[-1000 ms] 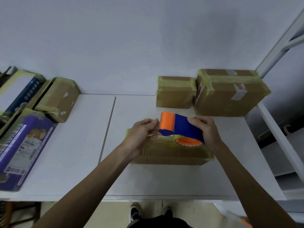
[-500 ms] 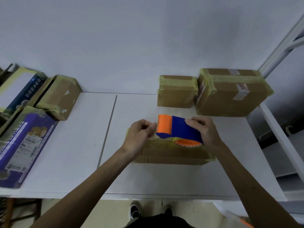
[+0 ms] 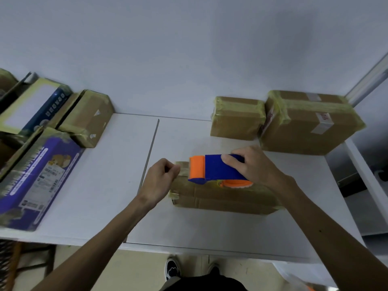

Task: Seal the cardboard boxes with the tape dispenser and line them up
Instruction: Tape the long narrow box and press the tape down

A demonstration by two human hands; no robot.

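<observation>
Gripping blue-and-orange plastic tape dispenser in R hand, fingers wrapped over blue body; resting it on top of flat brown cardboard box, toward box's left end, at front-centre of white counter. Pinching what looks like yellowish translucent tape end w/ L hand, fingers curled tight at box's left edge, just beside orange roller; actual contact w/ tape too small to confirm.

Possible trouble from here, as a guess:
- Losing tape end if L pinch slackens before sticking down: snap-back onto roll, or folding onto itself.
- Laying strip crooked if dispenser drifts off seam line on pull to right; wrinkles w/ uneven pressure.
- Dragging box along counter w/ no hand pinning it, both busy w/ tape.
- Nicking fingers on cutter at tear-off; cutter not visible here.

Vs 1.0 s ago: no more upward tilt of dispenser, no more gap above box top; now lowered & approx level on box. L fingers no longer right at roller; pulled off leftward to box edge, short stretch of tape drawn out. Vs 0.5 s ago: near-same pose, but hands & dispenser closer to box's left end. No change to small taped brown cardboard box and larger taped brown cardboard box at back right by wall, nor to purple printed carton at left.
</observation>
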